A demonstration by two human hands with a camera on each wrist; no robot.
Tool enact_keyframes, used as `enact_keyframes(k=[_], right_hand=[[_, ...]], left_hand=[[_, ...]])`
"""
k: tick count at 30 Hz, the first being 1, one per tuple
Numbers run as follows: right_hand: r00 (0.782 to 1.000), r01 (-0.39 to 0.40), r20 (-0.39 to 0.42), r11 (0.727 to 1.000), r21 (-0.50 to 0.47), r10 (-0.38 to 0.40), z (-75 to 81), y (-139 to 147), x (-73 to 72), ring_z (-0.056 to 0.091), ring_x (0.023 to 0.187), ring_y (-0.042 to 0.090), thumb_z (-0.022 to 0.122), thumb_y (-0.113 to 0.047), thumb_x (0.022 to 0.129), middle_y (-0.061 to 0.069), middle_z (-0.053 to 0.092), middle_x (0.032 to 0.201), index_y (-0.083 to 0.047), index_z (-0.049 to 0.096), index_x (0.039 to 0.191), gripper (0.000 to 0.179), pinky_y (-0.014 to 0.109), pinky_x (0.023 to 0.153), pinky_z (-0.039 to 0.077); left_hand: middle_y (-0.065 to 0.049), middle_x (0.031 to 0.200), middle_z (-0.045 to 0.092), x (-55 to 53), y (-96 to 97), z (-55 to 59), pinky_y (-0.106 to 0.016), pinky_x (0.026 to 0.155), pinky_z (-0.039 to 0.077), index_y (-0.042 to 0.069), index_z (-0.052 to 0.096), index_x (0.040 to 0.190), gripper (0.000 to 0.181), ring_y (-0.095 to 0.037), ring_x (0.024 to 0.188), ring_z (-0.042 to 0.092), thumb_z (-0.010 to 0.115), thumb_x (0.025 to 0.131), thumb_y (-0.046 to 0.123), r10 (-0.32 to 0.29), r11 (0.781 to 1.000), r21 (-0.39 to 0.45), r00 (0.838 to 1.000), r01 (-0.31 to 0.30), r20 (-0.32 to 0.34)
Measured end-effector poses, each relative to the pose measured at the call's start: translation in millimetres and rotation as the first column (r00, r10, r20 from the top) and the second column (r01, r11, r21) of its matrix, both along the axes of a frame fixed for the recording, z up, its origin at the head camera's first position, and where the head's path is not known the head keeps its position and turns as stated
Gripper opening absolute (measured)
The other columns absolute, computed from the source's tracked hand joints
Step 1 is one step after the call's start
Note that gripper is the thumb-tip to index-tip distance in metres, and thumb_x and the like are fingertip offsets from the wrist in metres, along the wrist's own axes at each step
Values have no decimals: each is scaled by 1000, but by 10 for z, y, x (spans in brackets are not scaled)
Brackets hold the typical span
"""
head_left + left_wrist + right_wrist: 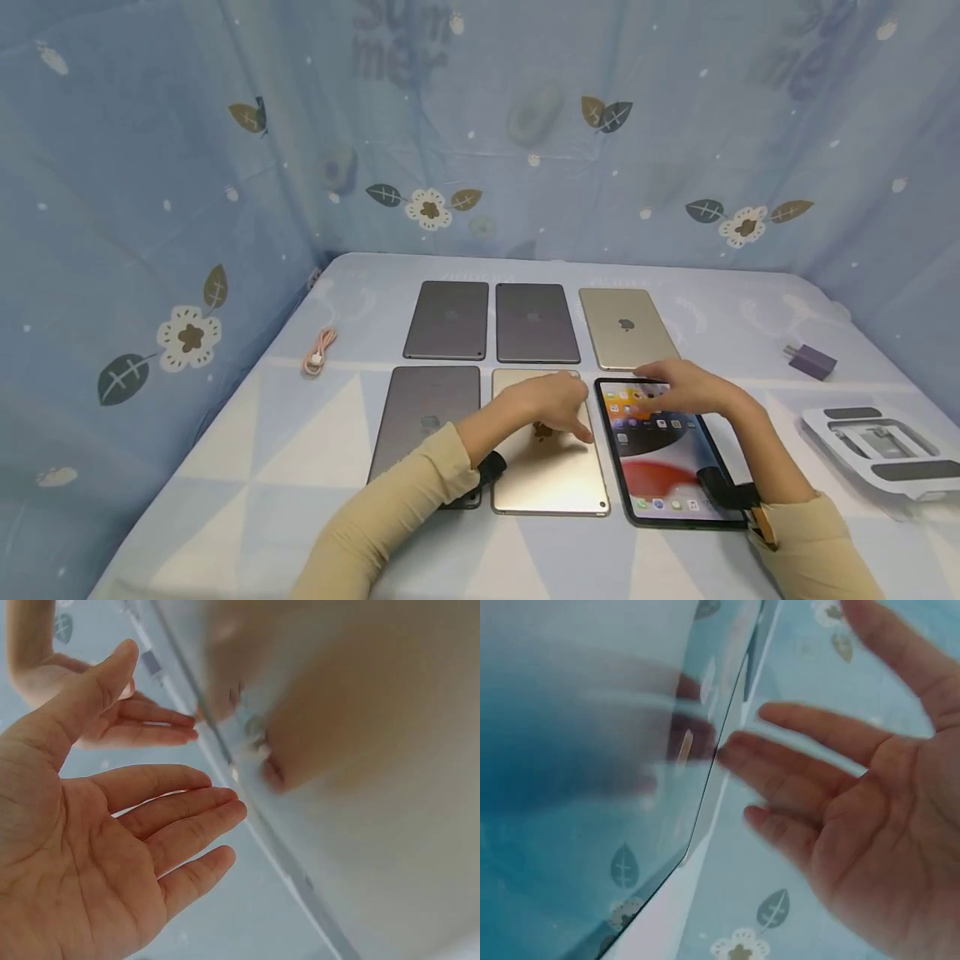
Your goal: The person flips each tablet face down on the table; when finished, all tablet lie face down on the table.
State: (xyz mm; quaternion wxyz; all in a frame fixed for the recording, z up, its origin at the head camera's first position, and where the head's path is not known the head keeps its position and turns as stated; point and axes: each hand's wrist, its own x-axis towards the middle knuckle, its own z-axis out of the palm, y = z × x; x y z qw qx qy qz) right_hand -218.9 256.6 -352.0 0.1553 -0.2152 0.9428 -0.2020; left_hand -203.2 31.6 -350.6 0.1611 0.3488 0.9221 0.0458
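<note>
My left hand [543, 404] hovers over or touches a gold tablet [555, 479] lying back up in the middle of the front row. In the left wrist view, its fingers [191, 832] are straight and spread beside a shiny reflecting surface [405, 847]. My right hand [678, 387] is over the top edge of a tablet with a lit home screen [660, 458], front right. The right wrist view shows those fingers [810, 772] extended, tips by the edge of a glossy surface [570, 810]. Neither hand grips anything; whether fingertips touch is unclear.
A grey tablet [420, 408] lies front left, partly under my left sleeve. Two grey tablets [446, 321] and a gold tablet [626, 321] form the back row. A coiled pink cable [318, 350] is at left; a purple charger [812, 362] and a white stand [885, 450] are at right.
</note>
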Motion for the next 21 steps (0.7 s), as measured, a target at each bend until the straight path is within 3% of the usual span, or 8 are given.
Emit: enact_keyframes(k=[4,10,15,21], right_hand=[[999,37,-17,998,46,-36,-13,162,31,59,100,34,76,-37,78,29,61,119,15,53,127,75,52,86,51],[997,77,-10,993,92,-76,-21,377,37,55,108,41,76,-41,78,31,58,122,14,53,127,78,57,89,47],[995,97,6,990,105,-98,-52,511,44,54,111,45,76,-41,78,32,59,121,16,52,126,78,60,90,46],[993,121,-8,986,110,-121,-100,579,74,40,123,57,76,-41,78,39,46,133,18,52,125,79,65,94,41]], left_hand=[[6,74,55,-5,189,-68,-20,61,42,11,61,84,37,-8,67,48,73,83,46,-4,999,-33,1000,4,3],[4,103,66,24,395,-82,-24,77,49,15,66,110,47,-8,89,54,73,81,51,49,992,-115,999,-51,-21],[5,116,66,72,483,-63,-28,84,50,20,68,114,49,-11,102,56,71,80,54,82,981,-170,996,-89,-45],[1,124,61,101,495,-44,-30,91,49,21,64,124,59,-11,107,53,72,78,56,137,975,-173,990,-140,-28]])
